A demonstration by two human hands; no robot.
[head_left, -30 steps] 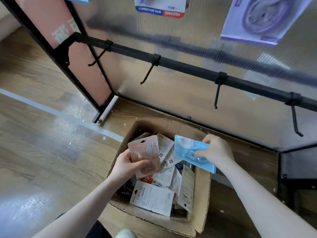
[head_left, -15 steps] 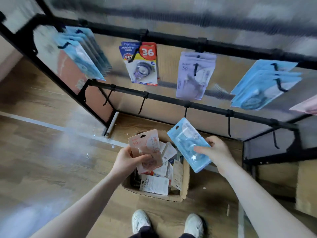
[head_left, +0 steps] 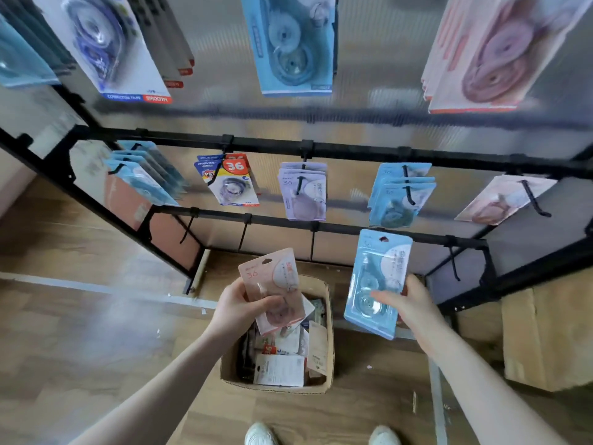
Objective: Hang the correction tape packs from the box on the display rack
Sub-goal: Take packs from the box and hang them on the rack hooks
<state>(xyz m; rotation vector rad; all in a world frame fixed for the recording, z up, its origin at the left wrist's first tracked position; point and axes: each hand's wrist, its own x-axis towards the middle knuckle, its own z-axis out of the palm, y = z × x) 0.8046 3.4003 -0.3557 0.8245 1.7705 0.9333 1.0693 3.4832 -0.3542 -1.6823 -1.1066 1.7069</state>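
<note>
We are partway: many packs hang on the rack [head_left: 353, 154], yet the box [head_left: 329, 332] holds plenty more. Our left hand [head_left: 239, 308] grips a pink pack [head_left: 272, 284], our right hand [head_left: 414, 303] a blue pack [head_left: 377, 281], both unhung, above the box.

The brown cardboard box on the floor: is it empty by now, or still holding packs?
Still holding packs. The brown cardboard box stands open, with a jumble of carded packs lying inside.
</note>
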